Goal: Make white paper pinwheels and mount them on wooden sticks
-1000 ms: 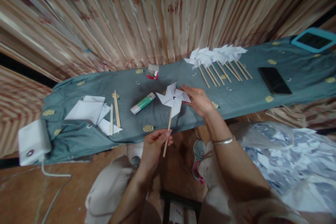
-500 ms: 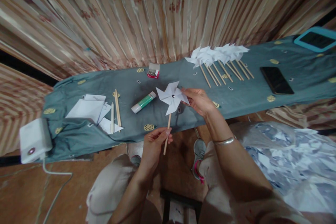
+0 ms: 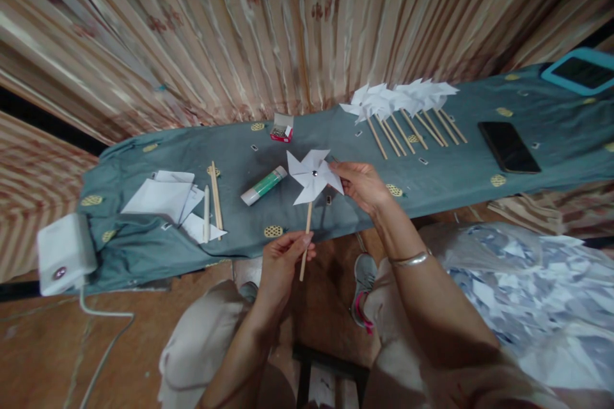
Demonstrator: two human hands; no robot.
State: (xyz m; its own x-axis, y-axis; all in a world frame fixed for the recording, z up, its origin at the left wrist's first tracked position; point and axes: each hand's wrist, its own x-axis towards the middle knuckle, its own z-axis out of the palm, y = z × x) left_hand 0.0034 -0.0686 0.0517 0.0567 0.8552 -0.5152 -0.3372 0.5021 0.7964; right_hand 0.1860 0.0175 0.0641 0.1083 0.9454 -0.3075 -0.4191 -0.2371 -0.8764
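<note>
A white paper pinwheel (image 3: 314, 186) with a shiny pin at its centre is held up over the table's front edge. Its thin wooden stick is pinched low down between the thumb and fingers of my left hand (image 3: 286, 254). My right hand (image 3: 361, 184) has its thumb and bent fingers at the edge of the right-hand blade; part of these fingers is hidden behind the paper. Left of the pinwheel lies a green and white glue stick (image 3: 263, 186). Beyond it stands a small open red box (image 3: 282, 130) of pins.
Several finished pinwheels (image 3: 400, 102) lie in a row at the back right, near a black phone (image 3: 508, 147) and a blue-framed tablet (image 3: 582, 70). On the left are paper sheets (image 3: 156, 198), a white pencil-like stick (image 3: 206, 214), wooden sticks (image 3: 215, 198) and a white corded device (image 3: 67, 255).
The pinwheel's blades have turned slightly about the pin. Both hands stay in nearly the same place, and the view has shifted a little.
</note>
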